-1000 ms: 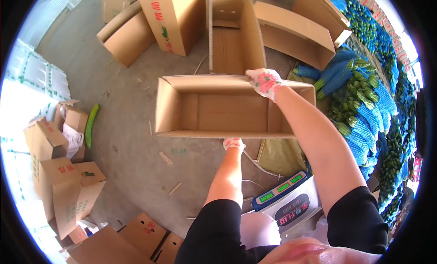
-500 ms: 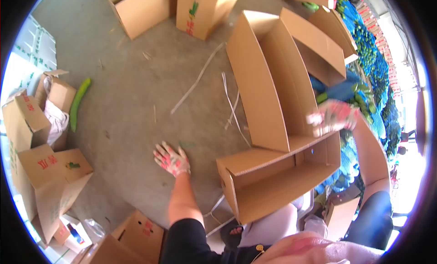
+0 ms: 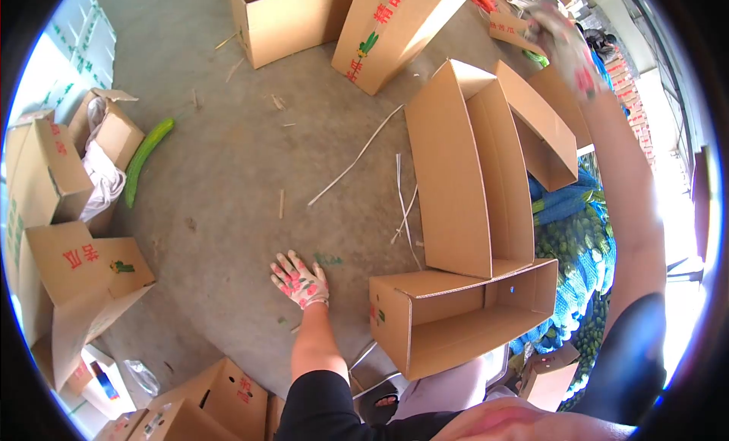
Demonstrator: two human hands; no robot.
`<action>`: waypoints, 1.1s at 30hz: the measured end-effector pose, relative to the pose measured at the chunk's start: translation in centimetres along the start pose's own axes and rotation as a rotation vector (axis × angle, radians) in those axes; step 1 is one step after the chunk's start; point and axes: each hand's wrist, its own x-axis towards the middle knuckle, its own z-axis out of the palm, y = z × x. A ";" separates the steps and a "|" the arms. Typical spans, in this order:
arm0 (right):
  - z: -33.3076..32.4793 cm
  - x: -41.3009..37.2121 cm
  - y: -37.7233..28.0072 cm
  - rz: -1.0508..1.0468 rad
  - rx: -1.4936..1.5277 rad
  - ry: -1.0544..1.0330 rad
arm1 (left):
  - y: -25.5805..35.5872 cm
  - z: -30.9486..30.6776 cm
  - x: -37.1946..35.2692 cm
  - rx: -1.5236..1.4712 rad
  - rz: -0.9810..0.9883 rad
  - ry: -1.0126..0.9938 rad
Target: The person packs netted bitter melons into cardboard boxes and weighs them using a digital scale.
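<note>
My left hand (image 3: pixel 302 280), in a white glove with red patches, is spread with its palm toward the concrete floor (image 3: pixel 250 190). Nothing is in it. Up at the top right, my right hand (image 3: pixel 568 53), gloved the same way, is stretched far out and smeared by motion. It overlaps a small printed carton (image 3: pixel 510 31) in this view. Between the arms lies an open cardboard box (image 3: pixel 448 190) on its side. Against its near end is a second open box (image 3: pixel 391 319), close in front of my legs. A third box (image 3: pixel 539 126) leans beyond them.
At the right are blue net sacks (image 3: pixel 573 240) of green vegetables. A long green gourd (image 3: pixel 148 161) lies on the floor at left, beside boxes (image 3: pixel 87 259) and a white cloth bundle (image 3: pixel 102 179). White straps (image 3: pixel 357 156) lie mid-floor. Tall cartons (image 3: pixel 387 38) stand at the back.
My right hand has swung from above the open boxes up to the far right. My left hand stays spread over the floor. The view has shifted a little.
</note>
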 end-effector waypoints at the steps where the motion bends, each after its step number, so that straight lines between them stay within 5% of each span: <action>1: -0.6 0.7 1.4 -0.004 0.001 -0.007 | -0.1 -0.2 -0.4 -0.001 -0.008 0.001; 4: -2.8 0.9 1.6 -0.058 0.411 -0.227 | 0.2 -0.7 0.1 -0.037 0.019 0.022; 7: 7.6 -0.8 -8.7 -0.360 -0.306 -0.024 | 0.0 -0.3 0.0 -0.021 -0.002 -0.016; 9: 10.7 1.6 -11.3 -0.102 -0.978 0.247 | 0.0 0.0 0.1 -0.030 -0.012 -0.025; 12: 10.6 7.3 -10.3 -0.028 -1.275 0.131 | -0.2 0.1 0.1 -0.040 -0.003 -0.027; 18: 11.3 9.8 -8.7 -0.053 -1.286 0.015 | -0.4 -0.2 0.1 -0.067 -0.007 -0.050; 21: 8.3 13.7 -3.8 -0.247 -1.170 -0.044 | -0.5 -0.1 0.2 -0.101 0.004 -0.057; 23: 8.7 14.6 -3.3 0.140 -0.990 -0.049 | -0.6 0.0 0.1 -0.103 -0.001 -0.064; 24: 9.0 14.5 -3.2 0.146 -0.992 -0.057 | -0.6 0.0 0.2 -0.108 0.013 -0.050; 26: 9.4 13.2 -3.6 -0.349 -1.517 0.092 | -0.5 -0.3 0.3 -0.099 0.006 -0.087; 28: 12.3 10.4 -5.9 -0.367 -1.528 0.209 | -0.3 -0.5 0.3 -0.083 -0.004 -0.103; 30: 13.5 9.3 -7.3 -0.016 -1.659 0.170 | -0.3 -0.5 0.4 -0.084 -0.001 -0.107; 33: 9.8 6.4 -4.6 -0.175 -1.584 0.065 | -0.5 -0.3 0.2 -0.081 0.004 -0.110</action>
